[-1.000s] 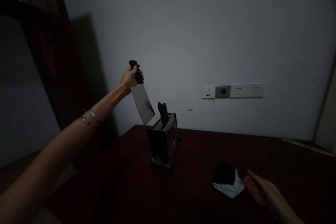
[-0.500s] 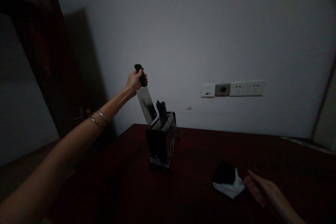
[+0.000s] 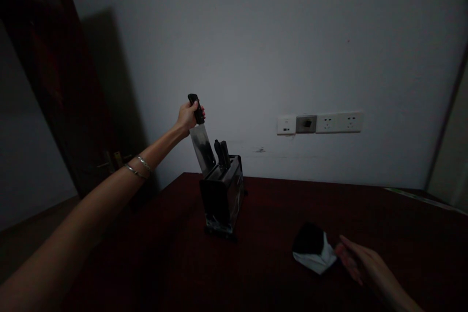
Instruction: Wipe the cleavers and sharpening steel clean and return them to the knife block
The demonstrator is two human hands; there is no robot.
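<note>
Left hand (image 3: 187,115) is gripping a black-handled steel cleaver (image 3: 201,144) at a black-and-silver knife block's (image 3: 221,200) top, apparently for slotting, which is calling for blade alignment; right hand (image 3: 360,262) is lying loosely spread beside a black-and-white bundle (image 3: 314,249).

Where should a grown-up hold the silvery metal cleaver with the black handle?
Best by its black handle, probably from the left: it leans away from the dark, boxy knife block, and the broad, silvery blade slants down. The left hand grips there.
</note>
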